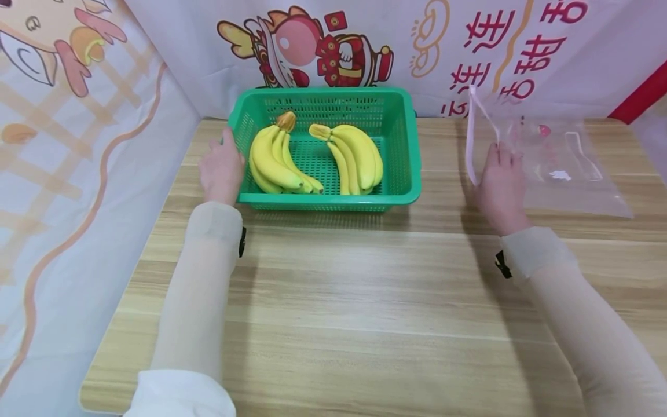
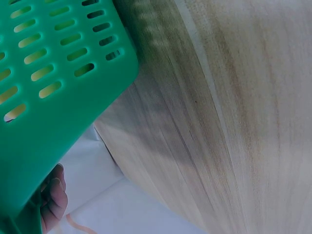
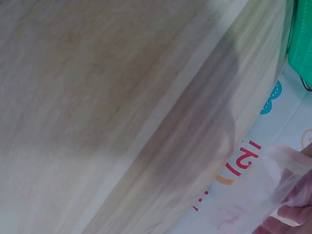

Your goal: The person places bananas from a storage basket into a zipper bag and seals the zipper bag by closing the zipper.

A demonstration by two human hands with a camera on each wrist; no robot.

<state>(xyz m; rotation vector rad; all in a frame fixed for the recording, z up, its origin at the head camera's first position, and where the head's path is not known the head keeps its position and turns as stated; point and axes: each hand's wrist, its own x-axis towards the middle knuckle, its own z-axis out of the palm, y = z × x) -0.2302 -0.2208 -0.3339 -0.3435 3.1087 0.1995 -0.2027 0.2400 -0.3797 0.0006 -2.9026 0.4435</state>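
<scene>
My left hand [image 1: 221, 168] grips the left end of a green plastic basket [image 1: 333, 199]. In the left wrist view, curled fingers [image 2: 57, 197] show beneath the rim of the basket [image 2: 73, 114]. Two bunches of yellow bananas lie inside: the left bunch [image 1: 271, 165] has its stem up, and the right bunch [image 1: 362, 156] has its stem toward the upper left. Off to the right, my right hand [image 1: 501, 188] pinches a clear plastic bag [image 1: 568, 174] near its pale opening edge. The right wrist view catches part of this bag [image 3: 268, 178] and some fingertips [image 3: 292, 214] at the lower right corner.
Under everything is a wood-grain table [image 1: 354, 301]. Behind the basket rises a white printed cloth [image 1: 417, 58] with cartoon figures and red characters. A similar cloth [image 1: 88, 278] hangs along the left side, and a red strip [image 1: 641, 90] runs at the far right.
</scene>
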